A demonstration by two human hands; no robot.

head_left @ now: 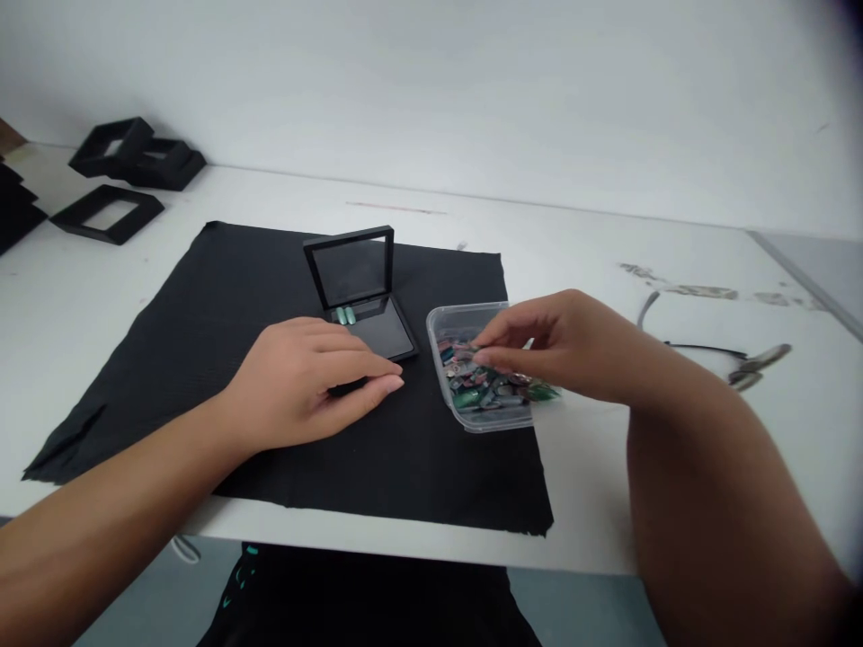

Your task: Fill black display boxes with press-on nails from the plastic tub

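Head view: your right hand (563, 341) is reaching over the loose pieces (495, 391) in the tub (492, 425), fingers (519, 361) nearly together, any grip unclear.

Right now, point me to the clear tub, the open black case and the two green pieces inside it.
Clear tub (467, 323): head view, inner side of its back wall.
Open black case (384, 332): head view, bare part of its base.
Two green pieces (350, 315): head view, middle of the right-hand piece.

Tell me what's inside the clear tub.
The tub holds a jumble of small pieces, mostly green, grey and pinkish. The right hand hides part of its right side, and the top pieces cover whatever lies beneath them.
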